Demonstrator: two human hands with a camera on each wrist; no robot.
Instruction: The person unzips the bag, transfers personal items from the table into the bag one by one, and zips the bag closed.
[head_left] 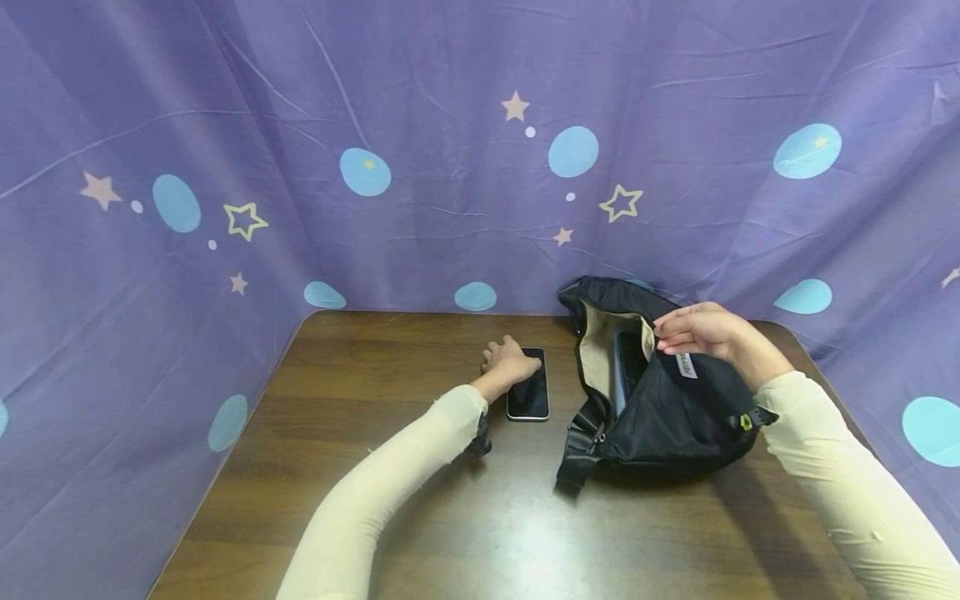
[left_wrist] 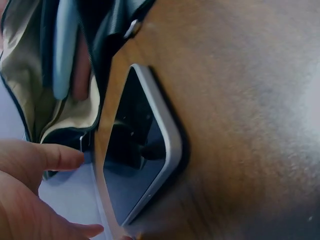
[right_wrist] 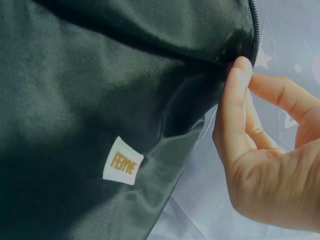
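A smartphone (head_left: 528, 392) with a dark screen and silver edge lies flat on the wooden table. Over its far left part hovers my left hand (head_left: 507, 364), fingers spread; in the left wrist view the thumb and fingers stand apart beside the smartphone (left_wrist: 137, 150). To the right, a black fabric bag (head_left: 675, 417) lies with its zipped mouth gaping and its beige lining (head_left: 600, 342) showing. My right hand (head_left: 701, 331) pinches the edge of that mouth between thumb and fingers. Inside the bag sits a phone-like slab (head_left: 630, 367) with a blue edge.
A black strap with a buckle (head_left: 577, 450) trails from the bag onto the table (head_left: 300, 467). Behind the table hangs a purple curtain (head_left: 450, 167) printed with stars and blue ovals. In the left wrist view, a reddish-brown item (left_wrist: 81, 70) stands inside the bag.
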